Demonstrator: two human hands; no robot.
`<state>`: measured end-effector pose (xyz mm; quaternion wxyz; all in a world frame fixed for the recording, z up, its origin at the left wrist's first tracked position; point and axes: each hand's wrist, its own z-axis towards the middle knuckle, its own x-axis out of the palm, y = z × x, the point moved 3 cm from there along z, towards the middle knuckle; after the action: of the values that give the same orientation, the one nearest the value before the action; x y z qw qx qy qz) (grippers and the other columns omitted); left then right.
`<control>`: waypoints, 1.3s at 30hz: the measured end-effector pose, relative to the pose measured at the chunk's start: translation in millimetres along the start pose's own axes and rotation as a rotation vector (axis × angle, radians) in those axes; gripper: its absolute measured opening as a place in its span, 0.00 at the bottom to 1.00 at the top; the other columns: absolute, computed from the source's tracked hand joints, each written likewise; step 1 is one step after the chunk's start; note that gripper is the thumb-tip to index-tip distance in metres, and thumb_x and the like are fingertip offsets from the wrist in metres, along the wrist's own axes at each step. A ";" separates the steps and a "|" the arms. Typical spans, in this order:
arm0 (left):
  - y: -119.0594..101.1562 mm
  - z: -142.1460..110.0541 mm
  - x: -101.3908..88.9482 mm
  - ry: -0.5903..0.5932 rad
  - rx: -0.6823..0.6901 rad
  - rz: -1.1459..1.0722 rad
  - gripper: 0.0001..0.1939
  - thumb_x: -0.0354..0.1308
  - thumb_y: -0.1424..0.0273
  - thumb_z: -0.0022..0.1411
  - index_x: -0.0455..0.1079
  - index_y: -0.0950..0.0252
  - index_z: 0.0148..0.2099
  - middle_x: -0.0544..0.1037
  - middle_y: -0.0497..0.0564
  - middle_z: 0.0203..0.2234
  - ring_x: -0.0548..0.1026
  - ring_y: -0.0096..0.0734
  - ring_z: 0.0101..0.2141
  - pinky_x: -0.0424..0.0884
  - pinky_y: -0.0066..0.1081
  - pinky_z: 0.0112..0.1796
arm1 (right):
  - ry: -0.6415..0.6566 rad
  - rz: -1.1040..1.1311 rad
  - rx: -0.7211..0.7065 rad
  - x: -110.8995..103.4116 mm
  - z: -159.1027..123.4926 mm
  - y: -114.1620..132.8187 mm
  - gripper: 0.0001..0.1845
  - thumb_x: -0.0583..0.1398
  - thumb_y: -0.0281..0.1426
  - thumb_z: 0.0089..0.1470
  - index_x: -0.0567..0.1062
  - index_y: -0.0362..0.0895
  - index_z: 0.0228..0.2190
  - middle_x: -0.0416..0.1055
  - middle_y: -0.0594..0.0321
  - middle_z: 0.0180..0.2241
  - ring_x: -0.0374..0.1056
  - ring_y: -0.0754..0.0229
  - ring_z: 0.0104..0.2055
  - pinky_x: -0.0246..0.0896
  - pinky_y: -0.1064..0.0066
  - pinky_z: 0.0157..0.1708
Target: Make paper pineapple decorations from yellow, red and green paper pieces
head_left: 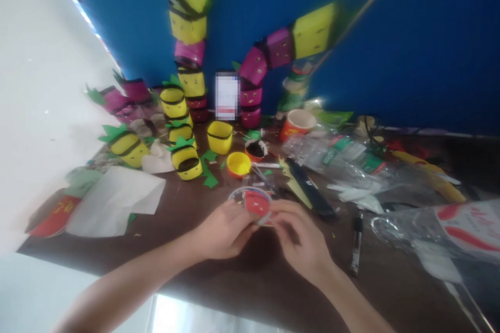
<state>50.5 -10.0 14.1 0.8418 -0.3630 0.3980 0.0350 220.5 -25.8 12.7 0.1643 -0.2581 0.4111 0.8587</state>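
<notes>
Between my two hands is a clear round plastic piece (255,202) with a red patch on its side; it looks like a cut section of a bottle. My left hand (228,229) closes on its left and lower side with curled fingers. On the right side, the fingertips of my right hand (300,234) pinch its edge. Just beyond the hands stand a small yellow paint cup (238,165) and a cup of dark paint (255,150). Scissors, partly hidden and blurred, lie behind the held piece.
Yellow cut cups with green leaf tops (186,161) stand left of centre, before tall yellow and purple stacks (250,96). A white paper sheet (117,200) lies left. To the right are a black marker (356,244), clear bottles (336,156) and a red cup (299,124).
</notes>
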 end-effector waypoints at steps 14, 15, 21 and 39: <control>1.7 -1.9 -1.4 -0.047 0.030 0.067 0.09 0.47 0.75 0.60 0.63 0.67 0.43 0.72 0.54 0.29 0.70 0.33 0.33 0.66 0.34 0.36 | -0.055 -0.028 -0.024 -2.2 3.1 3.9 0.11 0.56 0.20 0.51 0.70 0.46 0.35 0.70 0.58 0.36 0.68 0.58 0.41 0.66 0.65 0.42; 1.2 -1.8 -1.3 -0.042 0.031 0.075 0.09 0.47 0.75 0.60 0.63 0.67 0.43 0.72 0.54 0.29 0.70 0.32 0.32 0.66 0.33 0.35 | -0.055 -0.030 -0.026 -2.3 3.2 4.1 0.11 0.56 0.20 0.51 0.70 0.46 0.35 0.71 0.58 0.36 0.68 0.58 0.40 0.66 0.64 0.42; -0.7 -1.0 0.2 -0.034 0.048 0.107 0.09 0.47 0.75 0.60 0.63 0.68 0.42 0.71 0.53 0.27 0.69 0.32 0.30 0.65 0.33 0.33 | -0.051 -0.043 -0.057 -2.3 3.0 4.5 0.11 0.56 0.19 0.51 0.71 0.46 0.35 0.71 0.58 0.35 0.68 0.58 0.40 0.66 0.65 0.41; -1.0 0.6 -0.5 -0.072 0.001 -0.051 0.10 0.47 0.76 0.60 0.64 0.66 0.44 0.74 0.55 0.33 0.71 0.33 0.37 0.65 0.35 0.40 | 0.004 -0.045 -0.025 0.1 -2.2 0.6 0.11 0.54 0.20 0.51 0.68 0.46 0.35 0.69 0.56 0.37 0.66 0.56 0.42 0.65 0.62 0.42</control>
<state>50.9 -10.2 15.3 0.8564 -0.3712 0.3580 0.0266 220.8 -27.8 11.9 0.1794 -0.2713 0.3946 0.8594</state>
